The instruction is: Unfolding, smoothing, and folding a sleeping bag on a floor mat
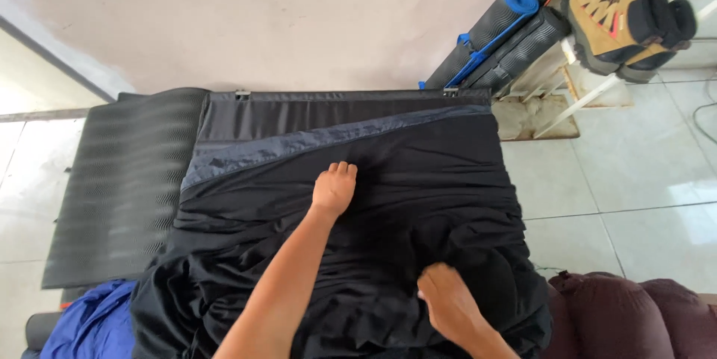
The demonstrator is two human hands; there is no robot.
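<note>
A black fabric sheet (418,180) lies spread flat under both hands, its cloth thin and soft, smooth and nearly flat beyond the left hand (334,189) and gathered into deep, loose folds between the two hands and around the right hand (447,301). The left hand rests palm down on its middle; the right hand presses on a bunched part nearer the person. Just past the left hand's fingertips a grey-blue band (314,142) runs slantwise across the cloth, from low on the left-hand side to higher on the right-hand side, where an underlayer shows along the turned-back edge
</note>
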